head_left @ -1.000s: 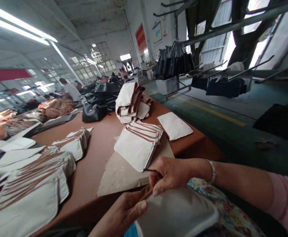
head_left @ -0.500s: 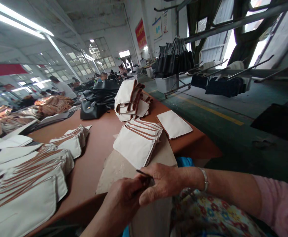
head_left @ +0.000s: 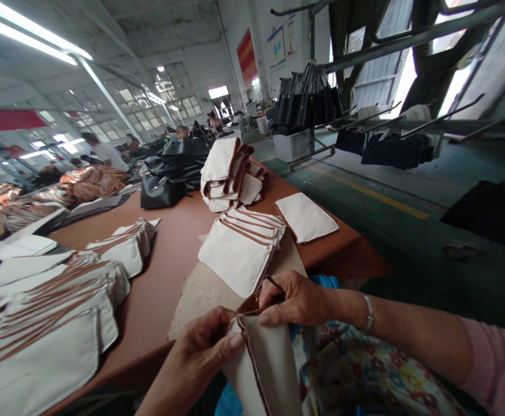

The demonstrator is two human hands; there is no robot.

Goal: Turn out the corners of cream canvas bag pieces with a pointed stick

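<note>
A white fabric pouch piece with brown edging (head_left: 274, 352) hangs upright between my hands over my lap. My left hand (head_left: 207, 344) pinches its top corner, thumb on the near side. My right hand (head_left: 293, 297) is closed on the top edge further right. A thin dark loop (head_left: 274, 282), perhaps the handle of a small tool, sits at my right fingers; the rest of it is hidden. Just beyond my hands, a fanned stack of similar white pieces with brown edges (head_left: 235, 251) lies on a cardboard sheet (head_left: 196, 300).
Rows of white pieces (head_left: 53, 346) lie along the left of the brown tabletop (head_left: 170, 242). A folded pile (head_left: 222, 167), a single white piece (head_left: 307, 216) and black bags (head_left: 161, 190) lie farther back. At right stands a metal rack with hanging bags (head_left: 307, 104).
My hands, close together before, have moved apart. The white piece is now raised, its brown edge showing between them. The stacks on the table have stayed put.
</note>
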